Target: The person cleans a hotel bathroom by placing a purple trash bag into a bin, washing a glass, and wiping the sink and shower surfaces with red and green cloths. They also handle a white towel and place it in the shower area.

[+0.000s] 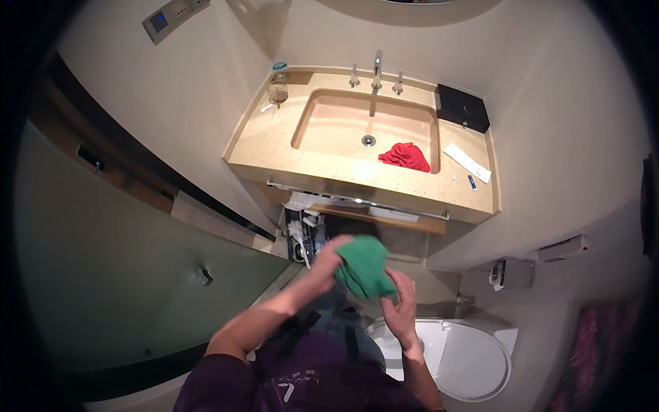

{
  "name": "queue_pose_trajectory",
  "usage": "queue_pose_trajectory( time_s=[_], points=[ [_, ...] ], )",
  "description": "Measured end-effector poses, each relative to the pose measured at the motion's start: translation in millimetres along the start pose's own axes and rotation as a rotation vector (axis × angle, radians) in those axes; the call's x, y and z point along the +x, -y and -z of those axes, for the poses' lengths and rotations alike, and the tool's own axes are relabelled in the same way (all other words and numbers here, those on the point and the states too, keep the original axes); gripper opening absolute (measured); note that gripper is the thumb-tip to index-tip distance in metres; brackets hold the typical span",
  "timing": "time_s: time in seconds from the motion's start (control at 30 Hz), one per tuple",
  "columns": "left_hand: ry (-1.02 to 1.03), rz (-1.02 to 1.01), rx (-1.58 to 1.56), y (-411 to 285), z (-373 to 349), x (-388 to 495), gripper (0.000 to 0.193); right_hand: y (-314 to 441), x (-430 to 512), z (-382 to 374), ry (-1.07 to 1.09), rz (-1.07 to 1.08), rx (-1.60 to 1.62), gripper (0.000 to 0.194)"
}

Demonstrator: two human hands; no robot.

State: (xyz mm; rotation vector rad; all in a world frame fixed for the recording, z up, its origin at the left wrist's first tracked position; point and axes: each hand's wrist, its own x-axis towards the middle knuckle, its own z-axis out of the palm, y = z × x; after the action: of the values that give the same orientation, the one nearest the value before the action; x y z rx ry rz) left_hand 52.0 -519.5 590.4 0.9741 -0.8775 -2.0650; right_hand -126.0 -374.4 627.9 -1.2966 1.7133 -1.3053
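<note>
A green cloth (364,265) is held up in front of my body, slightly blurred and bunched. My left hand (329,262) grips its upper left side. At its lower right edge, my right hand (401,304) pinches the fabric between thumb and fingers. Beyond them, a crumpled red cloth (405,157) lies in the front right corner of the sink basin (334,123). A chrome faucet (378,69) stands behind the basin, with a handle on each side.
Left on the stone counter (257,134) stands a glass (277,92); a black box (463,108) and a white packet (467,162) lie right. Below, a black caddy (296,247) holds a toilet brush (296,232). A toilet (473,360) is at my right, a glass door (128,268) at my left.
</note>
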Motion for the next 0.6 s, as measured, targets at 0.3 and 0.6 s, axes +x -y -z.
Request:
queue_pose_trajectory(
  time_s=[0.3,0.6],
  points=[
    [-1.289,-0.822,0.978,-180,185,178,0.039,-49,42,-10,0.0,-0.291,0.274,0.019],
    [-1.051,-0.38,1.564,-249,267,297,0.032,-39,221,-88,0.347,-0.326,0.049,0.02]
  ],
)
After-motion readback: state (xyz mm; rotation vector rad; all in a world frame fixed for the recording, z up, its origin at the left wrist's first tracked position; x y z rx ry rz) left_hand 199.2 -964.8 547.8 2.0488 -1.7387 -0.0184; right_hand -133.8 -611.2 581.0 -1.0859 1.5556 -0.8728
